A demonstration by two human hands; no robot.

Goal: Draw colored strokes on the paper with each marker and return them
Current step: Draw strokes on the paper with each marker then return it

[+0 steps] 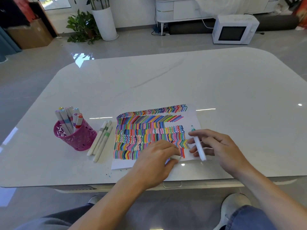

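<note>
Held in the right hand [216,145] is a marker [198,145], pinched between thumb and fingers, its uncapped teal tip turned up and away from the person. This hand is raised over the right edge of the paper [121,165], and the tip is kept off the sheet. A white cap [175,157] is gripped in the curled fingers of the left hand [156,156], which is laid on the lower part of the paper. Most of the sheet is filled with rows of coloured strokes; bare strips are left along the bottom and the right side. The paper is set on a white table [182,80], near its front edge. Just left of the sheet, three loose markers [101,140] are laid side by side, capped. Beside these a pink holder [79,138] is stood upright, and several more markers [66,120] are kept in it. Beyond the table, a microwave [235,29] and a plant [83,27] are seen on the floor.
</note>
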